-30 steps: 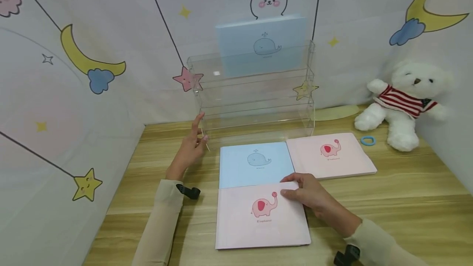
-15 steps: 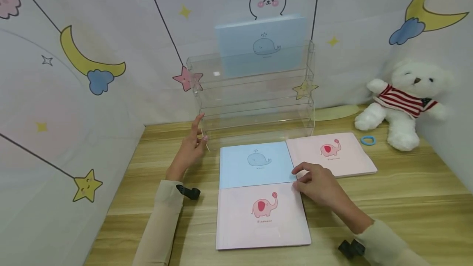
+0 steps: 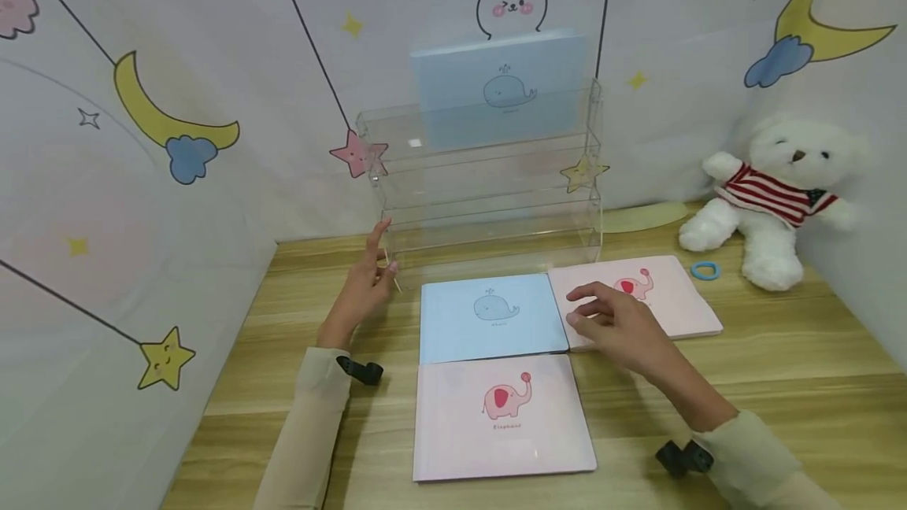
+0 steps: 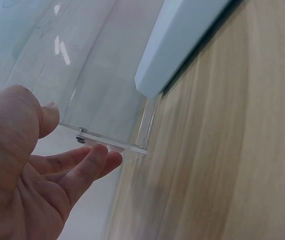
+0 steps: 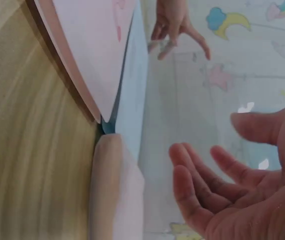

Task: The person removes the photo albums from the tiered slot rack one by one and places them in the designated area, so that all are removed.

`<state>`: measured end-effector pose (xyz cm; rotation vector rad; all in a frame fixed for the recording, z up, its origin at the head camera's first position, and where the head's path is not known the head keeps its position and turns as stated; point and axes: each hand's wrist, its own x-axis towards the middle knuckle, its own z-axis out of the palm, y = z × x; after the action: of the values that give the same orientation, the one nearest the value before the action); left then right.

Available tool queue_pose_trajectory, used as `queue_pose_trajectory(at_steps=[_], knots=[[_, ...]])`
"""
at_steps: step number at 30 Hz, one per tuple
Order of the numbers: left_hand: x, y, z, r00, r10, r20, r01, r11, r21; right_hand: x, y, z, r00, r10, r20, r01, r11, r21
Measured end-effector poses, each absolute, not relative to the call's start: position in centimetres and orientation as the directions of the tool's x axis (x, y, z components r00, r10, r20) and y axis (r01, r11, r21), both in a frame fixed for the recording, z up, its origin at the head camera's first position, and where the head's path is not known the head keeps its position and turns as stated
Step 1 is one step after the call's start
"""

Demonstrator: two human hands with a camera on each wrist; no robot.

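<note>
My left hand grips the left side edge of a clear acrylic book rack. In the left wrist view the thumb lies on one side of the clear side panel, with fingers on the other. My right hand hovers over the left part of a pink elephant book, fingers loosely bent, nothing between them. Flat beside that book lies a blue whale book. A second pink elephant book lies nearest me, its far edge along the blue one.
Another blue whale book stands in the rack's top tier. A white teddy bear in a striped shirt sits at the right, with a blue ring near it. Printed cloth walls border the wooden table.
My right hand has let go of the near pink book, rising and moving away to the right, over the other pink book. My left hand stays on the rack.
</note>
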<state>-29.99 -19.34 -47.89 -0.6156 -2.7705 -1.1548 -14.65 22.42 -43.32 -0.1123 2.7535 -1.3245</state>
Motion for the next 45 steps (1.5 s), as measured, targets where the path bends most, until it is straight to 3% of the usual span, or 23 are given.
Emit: queue_pose_trajectory(at_steps=[7,18,31,45], knots=[[-30.0,-19.3,-47.9,-0.92,0.33,0.21,0.381,0.634,0.673,-15.4,23.0,-42.1,-0.971,-0.227,0.072,-0.199,0.608,-0.768],[-30.1,-19.3,-48.0,-0.909,0.34,0.239,0.409,0.629,0.661,-17.7,24.0,-39.3,-0.942,-0.284,0.177,-0.303,0.499,-0.812],[-30.2,-19.4,-48.3,-0.902,0.347,0.259,0.428,0.625,0.653,-22.0,24.6,-35.3,-0.891,-0.239,0.386,-0.45,0.344,-0.824],[-30.3,-19.6,-48.4,-0.899,0.35,0.264,0.432,0.609,0.665,-26.7,24.3,-30.8,-0.899,-0.121,0.42,-0.434,0.358,-0.826]])
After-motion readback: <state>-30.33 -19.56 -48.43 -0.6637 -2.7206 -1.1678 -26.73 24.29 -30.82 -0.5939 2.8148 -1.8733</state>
